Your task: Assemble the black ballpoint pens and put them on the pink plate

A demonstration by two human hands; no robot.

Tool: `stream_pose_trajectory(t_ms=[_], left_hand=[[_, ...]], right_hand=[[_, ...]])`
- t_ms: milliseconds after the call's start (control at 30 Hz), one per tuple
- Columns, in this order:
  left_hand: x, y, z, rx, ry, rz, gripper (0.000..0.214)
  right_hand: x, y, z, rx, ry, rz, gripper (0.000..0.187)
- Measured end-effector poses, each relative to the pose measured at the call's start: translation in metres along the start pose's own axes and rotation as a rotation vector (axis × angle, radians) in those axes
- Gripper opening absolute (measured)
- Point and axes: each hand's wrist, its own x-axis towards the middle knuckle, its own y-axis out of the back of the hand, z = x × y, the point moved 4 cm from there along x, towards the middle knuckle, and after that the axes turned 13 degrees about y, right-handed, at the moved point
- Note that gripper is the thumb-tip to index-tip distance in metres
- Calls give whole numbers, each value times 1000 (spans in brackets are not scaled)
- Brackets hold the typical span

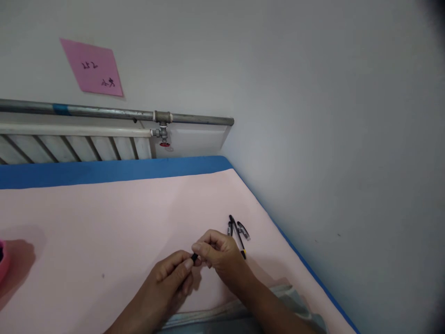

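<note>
My left hand (174, 273) and my right hand (219, 253) meet above the pink table cover. Between their fingertips is a small black piece (194, 256), mostly covered by the fingers, so its kind does not show. The left thumb and forefinger pinch it from the left, and the right thumb and fingers close on it from the right. Just beyond the right hand lies a thin black pen (237, 232) with a yellow band near its lower end. Beside it rest a black-and-clear pen cap (244, 230) and a similar cap (230, 228), partly hidden by the hand.
A pink container (4, 264) stands at the far left edge, cut off by the frame. The pink cover (104, 222) lies over a blue surface (104, 171). A wall (330, 162) runs along the right side. Behind are a radiator (76, 146) and a metal pipe (198, 119).
</note>
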Motion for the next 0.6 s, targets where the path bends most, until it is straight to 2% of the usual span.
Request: stream_pose_trajectory(t_ms=[100,233,433,500,600], left_hand=[[-1,-1,2,-28,-11,-10,25],[-3,-2,3,-85,33,-19,27],[-3,-1,6,-5,-71,59,26],[-3,-1,5,-42,-54,52,26],[-3,-2,4,-84,6,54,26]], right_hand=[[0,-1,-3,38,18,-19,13],[-1,-4,-6,100,49,-84,19],[0,-1,-5,22,75,24,12],[0,-2,-6,50,52,2,11],[0,-5,-7,77,44,-40,18]])
